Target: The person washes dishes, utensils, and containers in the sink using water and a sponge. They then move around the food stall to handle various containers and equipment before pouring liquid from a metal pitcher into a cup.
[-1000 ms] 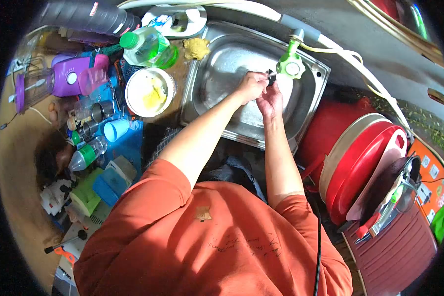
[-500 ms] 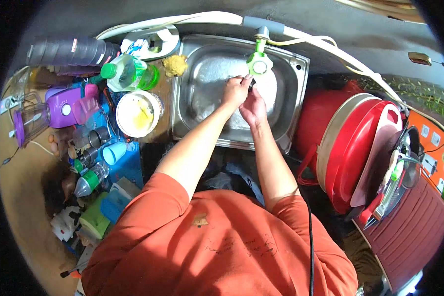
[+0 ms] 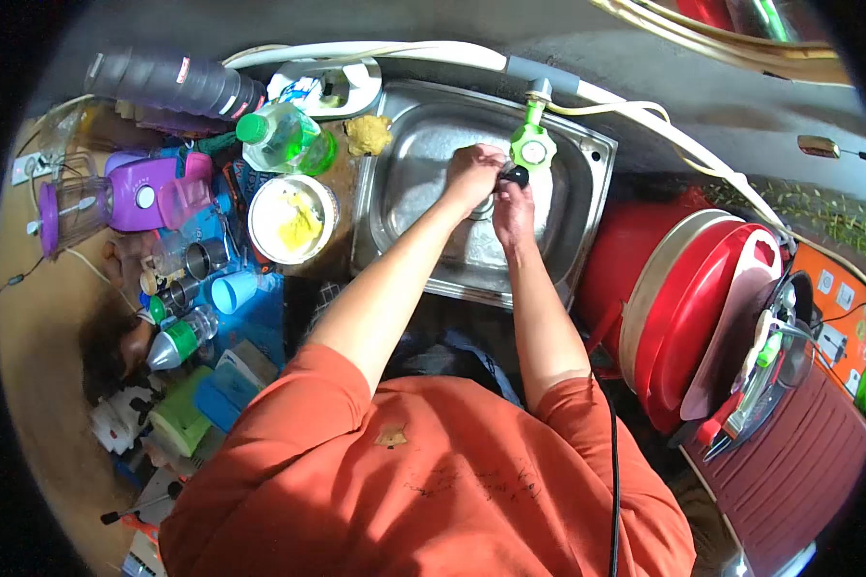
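Over the metal sink (image 3: pixel 399 279), my two hands meet just below the green tap (image 3: pixel 532 146). A small black object (image 3: pixel 515 175) is between them; its full shape is hidden by the fingers. My left hand (image 3: pixel 475 175) has its fingers closed on the black object from the left. My right hand (image 3: pixel 515 213) comes from below, its fingers closed on the same object. Behind the hands, the sink basin looks wet and bright. A yellow sponge-like lump (image 3: pixel 368 136) lies beside the sink's upper left corner.
Left of the sink are a white tub (image 3: pixel 292 219) with yellow contents, a green-capped bottle (image 3: pixel 277 137), a purple blender (image 3: pixel 135 191) and a light blue cup (image 3: pixel 232 291). Red basins (image 3: pixel 688 317) stand at the right, with a dark red ribbed panel (image 3: pixel 789 462) below them.
The camera view has shifted. My hands have come slightly lower from the tap, and the black object shows more clearly between them.
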Motion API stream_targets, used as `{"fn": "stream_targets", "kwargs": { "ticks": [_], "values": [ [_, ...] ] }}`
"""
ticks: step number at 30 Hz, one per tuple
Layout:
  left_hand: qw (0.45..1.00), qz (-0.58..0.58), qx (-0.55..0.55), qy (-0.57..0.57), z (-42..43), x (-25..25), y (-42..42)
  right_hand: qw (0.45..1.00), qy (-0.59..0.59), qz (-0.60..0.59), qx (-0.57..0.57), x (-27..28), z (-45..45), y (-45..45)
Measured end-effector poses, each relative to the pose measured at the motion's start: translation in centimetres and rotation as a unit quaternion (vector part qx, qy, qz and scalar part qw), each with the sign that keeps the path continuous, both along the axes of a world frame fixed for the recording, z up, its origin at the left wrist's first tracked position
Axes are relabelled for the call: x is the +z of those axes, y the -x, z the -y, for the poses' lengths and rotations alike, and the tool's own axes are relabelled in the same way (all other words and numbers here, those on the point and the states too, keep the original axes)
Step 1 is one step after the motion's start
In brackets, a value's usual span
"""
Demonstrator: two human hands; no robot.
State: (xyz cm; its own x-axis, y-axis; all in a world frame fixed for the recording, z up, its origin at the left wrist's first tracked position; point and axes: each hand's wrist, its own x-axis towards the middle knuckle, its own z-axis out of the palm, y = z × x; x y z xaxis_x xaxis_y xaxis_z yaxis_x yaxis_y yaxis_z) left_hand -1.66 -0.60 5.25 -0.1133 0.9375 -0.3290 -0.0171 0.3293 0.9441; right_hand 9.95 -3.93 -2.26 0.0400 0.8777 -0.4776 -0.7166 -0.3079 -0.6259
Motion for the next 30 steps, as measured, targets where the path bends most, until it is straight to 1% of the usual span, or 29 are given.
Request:
{"fn": "stream_targets", "kwargs": {
  "ticks": [1, 2, 3, 4, 5, 6, 7, 9, 11, 13, 14, 15, 17, 18, 19, 20, 21, 22, 23, 24, 25, 26, 27, 28, 29, 30],
  "values": [
    [0.998, 0.026, 0.041, -0.025, 0.2, -0.1, 0.8, 0.999, -0.046, 0.012, -0.002, -0.8, -0.1, 0.9],
    [0.998, -0.009, 0.035, -0.052, 0.1, 0.9, 1.9, 0.998, -0.057, 0.015, 0.006, 0.3, -0.1, 1.4],
    [0.996, -0.073, 0.040, -0.019, -0.1, 1.9, 2.6, 0.997, -0.068, 0.017, 0.015, 1.4, 0.0, 1.8],
    [0.998, -0.029, 0.058, -0.019, -0.3, 3.0, 3.3, 0.997, -0.069, 0.014, 0.011, 1.6, 0.0, 1.9],
    [0.997, 0.015, 0.077, -0.018, -0.6, 4.5, 3.9, 0.996, -0.078, 0.043, 0.023, 1.6, 0.1, 1.8],
    [0.998, -0.015, 0.064, -0.017, -0.8, 6.0, 4.4, 0.993, -0.087, 0.072, 0.036, 1.7, 0.1, 1.6],
    [0.997, -0.059, 0.051, -0.021, -1.0, 6.9, 4.8, 0.993, -0.087, 0.073, 0.034, 1.7, 0.2, 1.4],
    [0.998, -0.051, 0.036, -0.023, -1.2, 8.5, 5.2, 0.990, -0.093, 0.095, 0.038, 1.9, 0.4, 0.8],
    [0.997, -0.058, 0.029, -0.037, -1.0, 8.9, 5.3, 0.991, -0.098, 0.087, 0.037, 2.5, 0.5, 0.4],
    [0.996, -0.069, 0.023, -0.051, -0.7, 9.3, 5.4, 0.997, -0.076, 0.027, 0.009, 3.0, 0.0, 0.3],
    [0.997, -0.050, 0.016, -0.052, -0.5, 9.4, 5.2, 0.996, -0.070, 0.055, -0.003, 3.1, -0.3, 0.6],
    [0.998, -0.032, 0.007, -0.054, -0.4, 9.5, 4.8, 0.996, -0.071, 0.054, -0.001, 3.2, -0.6, 1.0],
    [0.998, -0.024, -0.002, -0.066, -0.6, 10.6, 4.2, 0.988, -0.027, 0.142, 0.044, 3.1, -1.6, 1.8],
    [0.995, -0.040, -0.011, -0.093, -0.6, 11.1, 3.9, 0.979, -0.007, 0.196, 0.045, 2.9, -2.2, 2.6],
    [0.991, -0.056, -0.021, -0.120, -0.6, 12.4, 3.7, 0.966, 0.017, 0.239, 0.098, 0.9, -3.2, 2.4],
    [0.987, -0.059, -0.036, -0.146, -0.8, 12.6, 3.4, 0.954, -0.013, 0.294, 0.054, -0.5, -4.2, 3.3],
    [0.987, -0.060, -0.041, -0.146, -0.8, 13.4, 3.2, 0.937, -0.043, 0.347, 0.009, -1.3, -4.7, 4.3],
    [0.980, -0.105, -0.060, -0.156, -0.7, 14.9, 3.0, 0.947, -0.027, 0.320, -0.006, 1.4, -4.6, 4.6],
    [0.971, -0.149, -0.080, -0.167, -0.7, 16.1, 2.8, 0.947, -0.025, 0.319, -0.012, 1.3, -4.3, 4.3],
    [0.967, -0.165, -0.090, -0.170, -0.6, 16.7, 2.6, 0.886, -0.039, 0.458, 0.066, 1.4, -4.3, 3.8],
    [0.966, -0.165, -0.096, -0.173, -0.7, 16.6, 2.4, 0.798, -0.051, 0.584, 0.142, 2.1, -4.2, 3.4],
    [0.963, -0.187, -0.115, -0.158, -0.9, 16.4, 2.2, 0.773, -0.111, 0.593, 0.196, 2.7, -3.8, 2.8],
    [0.958, -0.208, -0.133, -0.143, -1.0, 16.3, 2.0, 0.774, -0.109, 0.593, 0.190, 3.3, -3.4, 2.7],
    [0.952, -0.239, -0.133, -0.137, -0.9, 16.7, 1.7, 0.778, -0.189, 0.574, 0.173, 3.2, -2.9, 2.6],
    [0.951, -0.239, -0.137, -0.141, -1.0, 17.0, 1.5, 0.775, -0.269, 0.551, 0.154, 3.2, -2.7, 2.4],
    [0.949, -0.251, -0.139, -0.132, -0.9, 17.2, 1.4, 0.772, -0.224, 0.556, 0.210, 2.6, -2.7, 1.7]
  ]
}}
